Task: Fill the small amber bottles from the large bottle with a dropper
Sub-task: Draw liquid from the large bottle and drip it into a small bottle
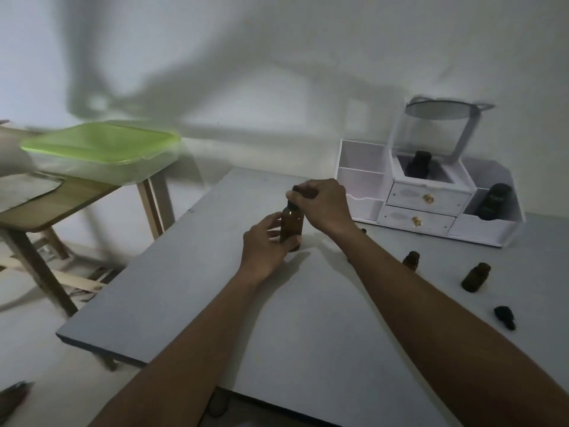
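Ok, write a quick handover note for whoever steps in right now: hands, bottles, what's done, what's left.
Left hand steadies the big amber bottle, upright mid-table.
Right hand pinches the dropper cap on its neck.
Two small bottles stand open to the right, a third mostly hidden behind the right arm; a loose black cap lies nearby.
Done: small bottles set out. Whether any is filled can't be seen.
Left: draw liquid, fill each, cap.

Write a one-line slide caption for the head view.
Left hand steadies the large amber bottle on the grey table while the right hand grips its dropper cap.
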